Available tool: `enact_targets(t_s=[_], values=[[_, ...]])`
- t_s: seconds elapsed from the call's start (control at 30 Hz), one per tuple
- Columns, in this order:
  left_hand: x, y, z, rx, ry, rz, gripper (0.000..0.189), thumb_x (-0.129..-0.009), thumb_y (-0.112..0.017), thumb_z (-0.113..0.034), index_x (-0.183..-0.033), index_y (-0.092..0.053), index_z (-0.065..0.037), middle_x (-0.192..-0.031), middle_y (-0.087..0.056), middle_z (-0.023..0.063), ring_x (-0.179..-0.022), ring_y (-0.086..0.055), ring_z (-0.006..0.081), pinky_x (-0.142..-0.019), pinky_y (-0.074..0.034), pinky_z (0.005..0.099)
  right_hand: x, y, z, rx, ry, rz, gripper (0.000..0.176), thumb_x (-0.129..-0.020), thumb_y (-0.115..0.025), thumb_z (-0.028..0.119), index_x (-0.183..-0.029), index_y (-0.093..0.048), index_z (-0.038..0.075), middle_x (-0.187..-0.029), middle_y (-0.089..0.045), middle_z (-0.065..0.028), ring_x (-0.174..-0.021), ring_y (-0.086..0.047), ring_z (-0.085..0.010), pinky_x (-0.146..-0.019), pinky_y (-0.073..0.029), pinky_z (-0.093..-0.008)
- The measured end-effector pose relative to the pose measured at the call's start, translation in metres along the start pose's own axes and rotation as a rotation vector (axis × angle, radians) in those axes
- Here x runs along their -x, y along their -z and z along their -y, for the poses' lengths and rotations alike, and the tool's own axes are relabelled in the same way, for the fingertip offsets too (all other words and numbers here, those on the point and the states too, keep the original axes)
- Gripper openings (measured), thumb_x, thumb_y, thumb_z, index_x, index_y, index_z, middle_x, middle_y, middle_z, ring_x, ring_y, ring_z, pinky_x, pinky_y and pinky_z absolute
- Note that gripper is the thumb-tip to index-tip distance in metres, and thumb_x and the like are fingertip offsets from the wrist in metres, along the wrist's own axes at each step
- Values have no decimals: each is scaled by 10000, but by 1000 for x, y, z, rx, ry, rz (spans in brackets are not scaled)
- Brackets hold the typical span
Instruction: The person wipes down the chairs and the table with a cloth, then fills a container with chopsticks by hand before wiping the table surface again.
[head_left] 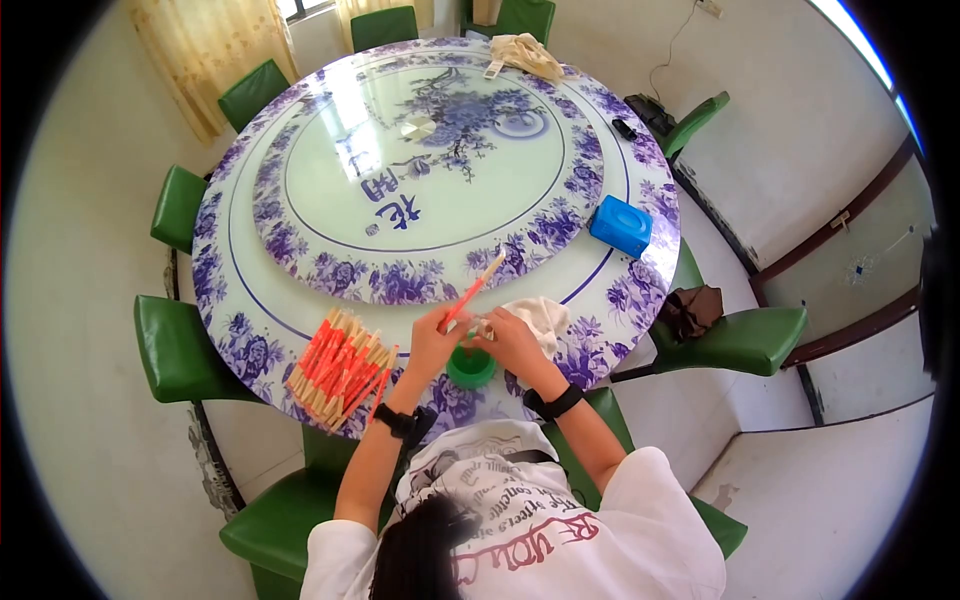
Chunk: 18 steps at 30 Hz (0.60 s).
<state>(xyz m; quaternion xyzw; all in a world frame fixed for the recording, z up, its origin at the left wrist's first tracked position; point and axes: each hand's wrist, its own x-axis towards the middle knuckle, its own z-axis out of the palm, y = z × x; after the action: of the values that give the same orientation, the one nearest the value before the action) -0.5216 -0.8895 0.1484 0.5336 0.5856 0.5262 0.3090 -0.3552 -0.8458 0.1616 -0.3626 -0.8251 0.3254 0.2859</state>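
Note:
My left hand (432, 345) is closed on a pair of chopsticks in a red wrapper (470, 296), which slants up and to the right with its pale ends uppermost. Close beside it, my right hand (512, 342) has its fingers pinched together near the lower end of the wrapper; what lies between them is small and hard to make out. Both hands are over a green cup (471, 370) at the table's near edge. To the left lies a pile of red-wrapped chopsticks (340, 368). A white cloth (541, 318) rests just behind my right hand.
The round floral table (238, 330) carries a raised glass turntable (330, 225). On it are a blue box (622, 227), a small black object (624, 129) and a beige cloth bag (527, 56). Green chairs (178, 345) surround it; one holds a brown item (692, 311).

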Motion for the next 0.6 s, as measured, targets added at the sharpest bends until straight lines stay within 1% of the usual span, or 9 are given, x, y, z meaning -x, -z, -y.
enact_targets(t_s=[0.07,0.1,0.2,0.27,0.37,0.4,0.47,0.57,0.6], values=[[2,-3,11,100,-64,-36,136,-806,-684,-62,-931,-666,-14,-802,-676,43,-687,-566,66,-596,-449,229,-2,0,-5,-15,17,50,196,-775,-687,197,-855,-596,43,-816,-558,-128,-757,-567,-351,-650,-450,-431],[3,-1,6,121,-42,-25,130,-806,-685,-61,-926,-669,-16,-812,-681,42,-692,-567,64,-604,-453,226,-2,-1,-9,-22,24,75,189,-773,-687,191,-842,-598,38,-807,-561,-130,-750,-567,-353,-645,-450,-430],[5,2,-3,191,1,4,126,-804,-689,-56,-923,-676,-20,-833,-693,38,-698,-569,58,-614,-456,218,-6,-12,-18,-14,57,30,248,-749,-728,179,-710,-568,-7,-667,-542,-136,-625,-558,-308,-567,-428,-384],[5,2,2,247,-7,9,140,-799,-688,-50,-937,-681,-25,-834,-698,31,-687,-563,54,-602,-449,216,-6,-11,-17,-54,56,47,230,-747,-730,167,-733,-574,-1,-651,-537,-130,-611,-561,-282,-564,-435,-367],[5,8,-1,98,7,53,101,-818,-667,16,-918,-657,6,-907,-698,83,-813,-641,116,-692,-519,255,-6,11,8,-188,-8,128,206,-752,-734,148,-798,-592,5,-674,-539,-99,-602,-564,-220,-562,-444,-324],[5,9,0,95,23,52,103,-819,-667,13,-921,-660,1,-902,-699,79,-804,-639,111,-688,-514,249,-6,22,19,-244,-40,165,202,-756,-735,141,-825,-600,7,-689,-541,-85,-601,-564,-195,-562,-447,-306],[7,10,6,90,55,48,108,-821,-667,8,-928,-665,-8,-890,-699,70,-788,-634,100,-680,-505,236,-3,32,29,-313,-25,67,218,-762,-738,129,-891,-610,10,-738,-540,-55,-601,-556,-149,-569,-445,-272],[8,4,13,46,-24,24,179,-802,-690,-63,-979,-683,-33,-764,-683,23,-639,-551,45,-570,-440,211,-4,40,49,-446,14,-95,214,-773,-732,106,-929,-625,7,-797,-533,-28,-617,-547,-105,-577,-437,-239],[9,2,6,74,-6,37,186,-799,-689,-61,-983,-681,-33,-759,-681,27,-642,-560,49,-577,-449,217,-4,40,54,-495,29,-154,206,-777,-728,98,-932,-630,5,-814,-531,-22,-624,-545,-95,-579,-433,-231]])
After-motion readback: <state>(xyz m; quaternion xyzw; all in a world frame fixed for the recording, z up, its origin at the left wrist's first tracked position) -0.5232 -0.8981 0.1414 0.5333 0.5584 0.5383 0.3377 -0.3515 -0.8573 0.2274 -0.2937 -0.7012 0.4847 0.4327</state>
